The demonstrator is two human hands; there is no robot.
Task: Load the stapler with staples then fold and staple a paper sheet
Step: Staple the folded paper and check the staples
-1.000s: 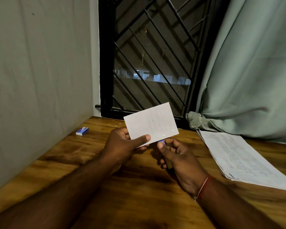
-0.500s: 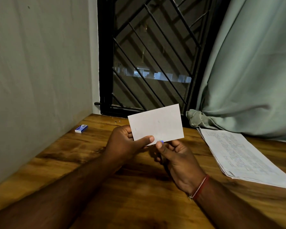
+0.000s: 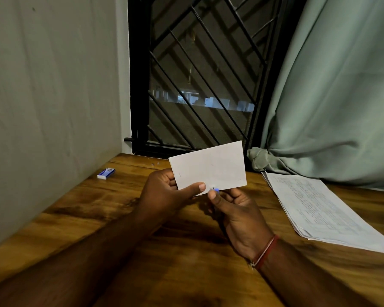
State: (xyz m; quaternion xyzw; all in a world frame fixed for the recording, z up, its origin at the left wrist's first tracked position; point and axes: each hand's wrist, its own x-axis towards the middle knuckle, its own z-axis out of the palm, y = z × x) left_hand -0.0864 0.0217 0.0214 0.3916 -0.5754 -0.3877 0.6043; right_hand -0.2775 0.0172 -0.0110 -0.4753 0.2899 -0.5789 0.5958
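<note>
A folded white paper sheet is held upright above the wooden table. My left hand pinches its lower left part, thumb across the front. My right hand is closed around a small blue stapler; only its tip shows, at the sheet's bottom edge just right of my left thumb. The rest of the stapler is hidden in my palm. A small dark mark, like a staple, shows near the sheet's left edge.
A small blue and white staple box lies near the left wall. A stack of printed papers lies at the right. Behind stand a barred window and a green curtain.
Both hands and the sheet have drifted slightly right and up. The stapler tip stays at the sheet's bottom edge.
</note>
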